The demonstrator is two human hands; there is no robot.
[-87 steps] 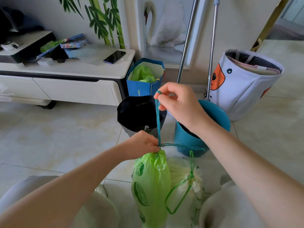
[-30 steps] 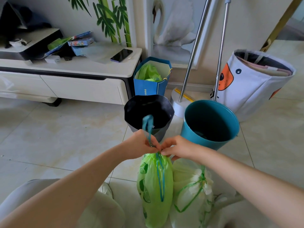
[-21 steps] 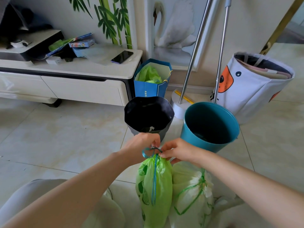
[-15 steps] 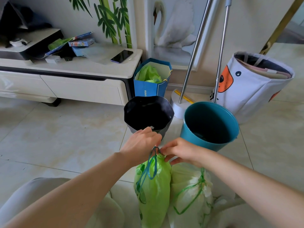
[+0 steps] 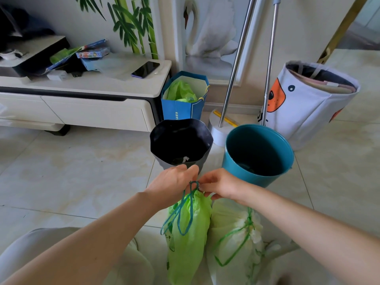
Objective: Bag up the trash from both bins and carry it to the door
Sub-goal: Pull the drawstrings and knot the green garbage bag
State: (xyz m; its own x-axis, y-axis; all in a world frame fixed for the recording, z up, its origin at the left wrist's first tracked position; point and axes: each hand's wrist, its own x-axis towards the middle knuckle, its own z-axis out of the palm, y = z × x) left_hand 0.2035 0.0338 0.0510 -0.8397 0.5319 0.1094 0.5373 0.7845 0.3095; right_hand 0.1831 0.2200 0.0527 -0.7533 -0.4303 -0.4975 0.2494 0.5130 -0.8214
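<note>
glossy pale floor tiles (image 5: 82, 171) catch soft daylight. a low white cabinet (image 5: 92, 108) stands against a wall painted with bamboo (image 5: 133, 27) and a swan panel (image 5: 211, 31).

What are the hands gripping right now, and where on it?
Both the left hand and right hand pinch the teal drawstring at the gathered neck of the green trash bag.

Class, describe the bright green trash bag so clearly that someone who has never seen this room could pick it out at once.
Start at the teal bin and the black bin on the tiled floor. Just in front of them two tied bags stand side by side. The bright green bag is the one nearer the black bin, with blue drawstring loops hanging down it and both hands at its neck; its neighbour, the pale bag, has green strings.
</note>
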